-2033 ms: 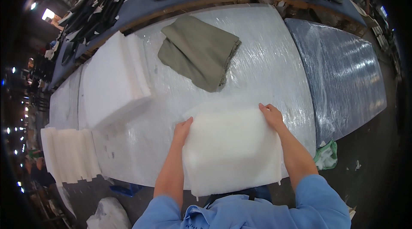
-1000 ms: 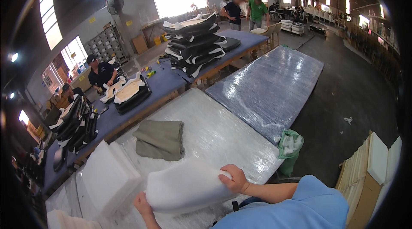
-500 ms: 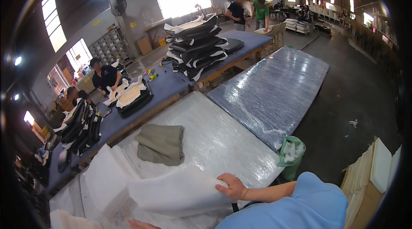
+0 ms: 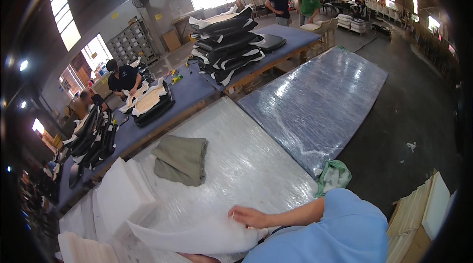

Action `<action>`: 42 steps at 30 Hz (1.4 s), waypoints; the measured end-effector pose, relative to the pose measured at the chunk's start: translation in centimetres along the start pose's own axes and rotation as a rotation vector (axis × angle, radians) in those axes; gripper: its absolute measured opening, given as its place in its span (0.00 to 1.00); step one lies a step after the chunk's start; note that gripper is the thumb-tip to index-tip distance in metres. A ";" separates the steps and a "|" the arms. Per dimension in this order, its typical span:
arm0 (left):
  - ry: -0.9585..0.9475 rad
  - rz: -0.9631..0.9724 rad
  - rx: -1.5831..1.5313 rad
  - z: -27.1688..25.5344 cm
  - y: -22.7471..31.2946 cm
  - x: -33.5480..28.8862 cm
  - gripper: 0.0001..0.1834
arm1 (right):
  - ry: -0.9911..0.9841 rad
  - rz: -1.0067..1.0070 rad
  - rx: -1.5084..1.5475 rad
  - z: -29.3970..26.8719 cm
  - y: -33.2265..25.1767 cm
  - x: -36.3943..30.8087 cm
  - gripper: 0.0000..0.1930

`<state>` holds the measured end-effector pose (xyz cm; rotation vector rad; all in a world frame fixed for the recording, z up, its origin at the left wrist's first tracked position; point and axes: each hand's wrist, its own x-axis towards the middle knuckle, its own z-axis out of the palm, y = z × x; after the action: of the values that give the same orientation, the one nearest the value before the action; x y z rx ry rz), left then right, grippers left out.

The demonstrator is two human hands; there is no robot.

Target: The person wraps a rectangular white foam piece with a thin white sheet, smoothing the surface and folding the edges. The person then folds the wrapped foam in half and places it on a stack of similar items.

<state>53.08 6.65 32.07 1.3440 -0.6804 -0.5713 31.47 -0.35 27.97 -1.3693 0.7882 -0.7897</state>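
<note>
My right hand (image 4: pixel 250 216) grips the upper edge of a thin white padding sheet (image 4: pixel 197 236), which droops across the near edge of the plastic-wrapped white table (image 4: pixel 246 159). Only a sliver of my left hand (image 4: pixel 196 258) shows at the bottom of the picture, under the sheet's lower edge; its grip is hidden. A folded olive-green cloth (image 4: pixel 180 160) lies on the table beyond the sheet, apart from it.
White foam blocks (image 4: pixel 120 195) are stacked at the table's left. A grey plastic-wrapped table (image 4: pixel 318 98) adjoins on the right, with a green bag (image 4: pixel 335 175) at its near corner. Pale boards (image 4: pixel 419 216) stand at far right. Behind, people work at a blue bench (image 4: pixel 192 93) piled with black-and-white covers.
My head has lifted from looking straight down to looking across the hall. The white sheet went from flat on the table to lifted and drooping; my left hand has dropped almost out of view.
</note>
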 end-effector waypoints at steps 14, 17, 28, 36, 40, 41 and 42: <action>0.070 0.217 0.212 0.6 0.0 0.6 0.46 | -0.844 0.219 0.339 8.0 13.5 10.9 0.30; 0.087 0.248 0.233 -0.9 -2.9 1.4 0.50 | -0.860 0.278 0.307 8.4 12.4 10.0 0.31; -0.135 0.249 1.067 -4.8 -0.2 3.8 0.39 | -0.818 0.329 0.259 12.2 11.0 10.5 0.32; -0.378 0.141 1.509 -3.8 3.4 4.7 0.33 | -0.724 0.372 0.240 15.0 8.4 11.6 0.34; -0.409 0.078 1.412 -3.9 3.6 5.1 0.35 | -0.642 0.481 0.280 13.2 4.4 15.0 0.34; -0.411 0.082 1.414 -3.7 3.6 5.1 0.35 | -0.629 0.513 0.318 12.4 3.2 16.1 0.34; -0.418 0.088 1.412 -3.4 3.6 5.1 0.35 | -0.604 0.543 0.339 11.5 2.1 17.0 0.35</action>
<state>59.04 5.81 35.92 2.4866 -1.6354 -0.2398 50.22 -8.76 26.00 -0.9394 0.4758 -0.0567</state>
